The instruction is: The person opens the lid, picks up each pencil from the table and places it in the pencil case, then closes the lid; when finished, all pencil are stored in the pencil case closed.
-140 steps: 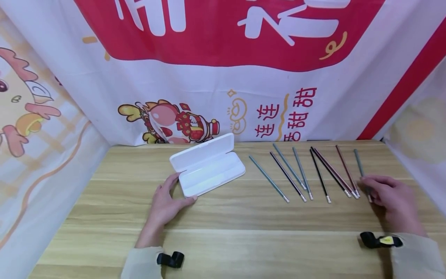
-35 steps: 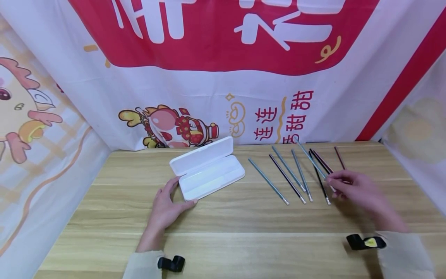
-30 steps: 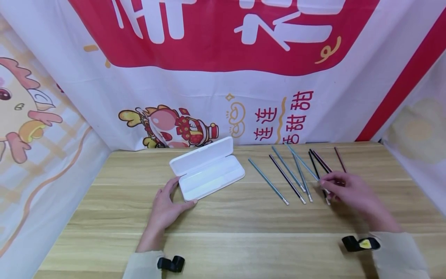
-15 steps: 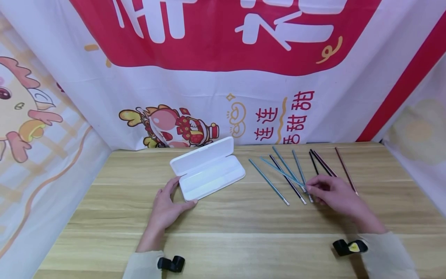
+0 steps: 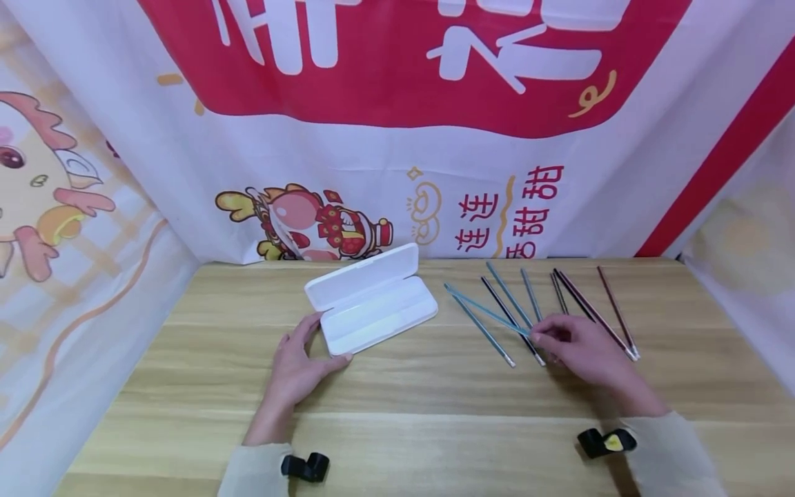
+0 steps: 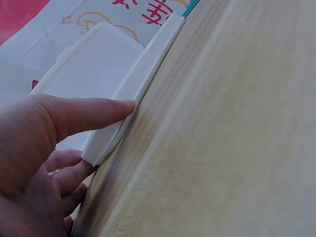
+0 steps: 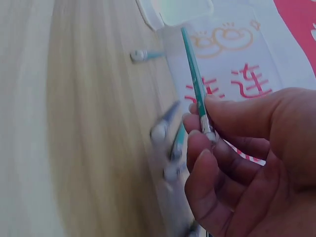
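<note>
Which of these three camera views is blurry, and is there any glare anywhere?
Right wrist view: the chopsticks on the table are smeared by motion blur, while the teal chopstick pinched by the right hand stays fairly sharp. Head view: sharp, evenly lit, soft shadows under the hands. Left wrist view: the white case looks bright and washed out.

Person: beige long sleeves [image 5: 248, 476] on both arms; bare hands; small black clip [image 5: 304, 466] at left cuff; black-and-yellow clip [image 5: 605, 442] at right cuff.

You have one white case [image 5: 370, 300] at 11 o'clock, eight sticks: four teal [image 5: 491, 313], four dark [image 5: 593, 312], around 1 o'clock.
</note>
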Demonstrator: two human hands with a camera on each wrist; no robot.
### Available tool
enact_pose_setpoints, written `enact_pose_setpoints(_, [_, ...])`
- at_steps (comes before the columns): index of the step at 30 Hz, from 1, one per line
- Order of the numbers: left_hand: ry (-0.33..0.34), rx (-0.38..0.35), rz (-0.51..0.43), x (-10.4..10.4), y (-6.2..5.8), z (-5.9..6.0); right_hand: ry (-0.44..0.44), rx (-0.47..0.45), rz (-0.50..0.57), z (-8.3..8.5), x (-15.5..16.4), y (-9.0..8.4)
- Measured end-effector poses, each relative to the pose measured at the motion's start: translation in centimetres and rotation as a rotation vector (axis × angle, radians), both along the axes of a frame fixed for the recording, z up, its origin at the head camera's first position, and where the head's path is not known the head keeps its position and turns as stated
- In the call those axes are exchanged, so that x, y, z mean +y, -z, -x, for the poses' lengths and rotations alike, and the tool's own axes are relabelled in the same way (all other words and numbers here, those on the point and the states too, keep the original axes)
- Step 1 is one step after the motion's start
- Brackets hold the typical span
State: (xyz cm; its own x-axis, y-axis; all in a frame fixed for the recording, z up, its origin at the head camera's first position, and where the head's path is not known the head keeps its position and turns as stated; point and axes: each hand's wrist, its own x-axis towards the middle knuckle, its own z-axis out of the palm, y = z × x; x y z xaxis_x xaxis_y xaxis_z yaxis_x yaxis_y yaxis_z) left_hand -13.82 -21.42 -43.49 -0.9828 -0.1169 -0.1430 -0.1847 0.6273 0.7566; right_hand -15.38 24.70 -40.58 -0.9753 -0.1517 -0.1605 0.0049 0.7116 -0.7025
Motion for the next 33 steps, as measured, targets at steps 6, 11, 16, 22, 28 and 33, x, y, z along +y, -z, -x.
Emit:
enact_pose_setpoints(6, [-0.003, 0.0, 0.002, -0.1, 0.0, -0.1, -0.054, 0.065, 0.018, 1.6, -2.8, -1.2])
enact_pose_setpoints(11, [-0.013, -0.014, -0.007, -0.2, -0.1, -0.2, -0.112, 0.123, -0.042, 3.6, -5.3, -2.7])
enact_pose_setpoints(16, [-0.01, -0.011, -0.008, -0.1, -0.2, -0.2, -0.161, 0.15, -0.053, 5.6, -7.6, -3.5])
enact_pose_setpoints(22, [-0.012, -0.004, -0.012, 0.0, -0.1, 0.0, -0.19, 0.173, -0.038, 8.1, -10.5, -3.6])
enact_pose_setpoints(28, [-0.018, 0.003, -0.017, 0.1, -0.1, 0.0, -0.197, 0.133, 0.019, 9.6, -13.3, -3.3])
enact_pose_setpoints(33, [-0.023, 0.003, -0.009, 0.0, -0.2, -0.2, -0.259, 0.138, -0.008, 10.6, -15.7, -2.6])
